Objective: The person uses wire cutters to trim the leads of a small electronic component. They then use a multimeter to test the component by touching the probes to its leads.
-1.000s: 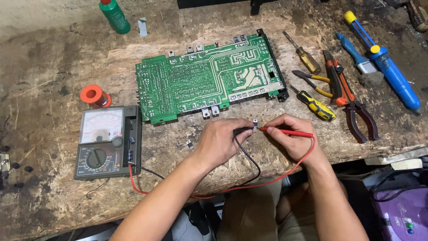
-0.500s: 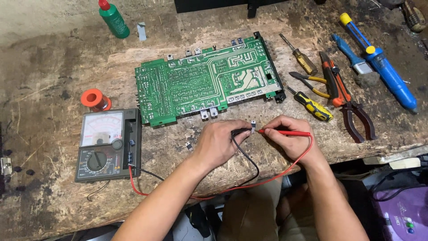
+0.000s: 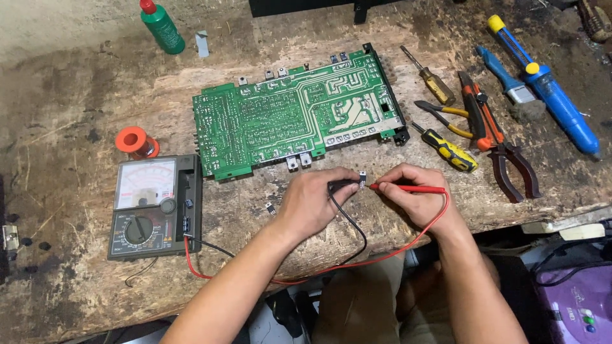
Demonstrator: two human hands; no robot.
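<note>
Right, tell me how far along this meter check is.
Done: the meter is out on the bench with both leads plugged in, and a small part is off the board. In hand: the left hand holds the black probe and the right hand the red probe against that part. Left: another loose part lies untouched near the board.

table (image 3: 76, 95): worn wood, scarred and stained, dark scorch spots, pale patches where the surface is rubbed bare
front edge: chipped and ragged, runs along the lower part of the view
below the edge: dark and cluttered, details unclear
light: even, soft, no hard shadows
</note>
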